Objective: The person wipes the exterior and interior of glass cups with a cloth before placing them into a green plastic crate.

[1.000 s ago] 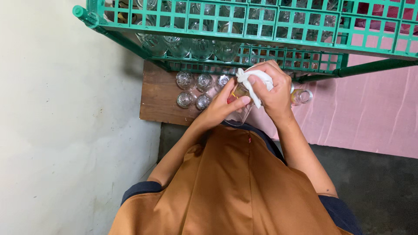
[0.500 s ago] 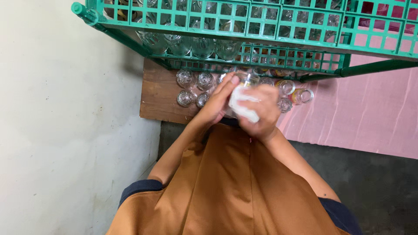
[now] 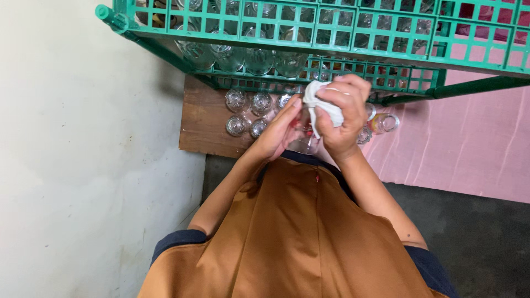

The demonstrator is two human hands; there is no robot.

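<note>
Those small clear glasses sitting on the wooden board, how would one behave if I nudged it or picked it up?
The small glasses look like thin clear glass, so probably fragile and slippery. They seem round, so one tipped over would likely roll off the wooden board.

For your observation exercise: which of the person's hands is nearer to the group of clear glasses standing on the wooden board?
Left. The left hand is right beside the clear glasses on the wooden board, holding a glass. The right hand, gripping a white cloth, is farther right.
</note>
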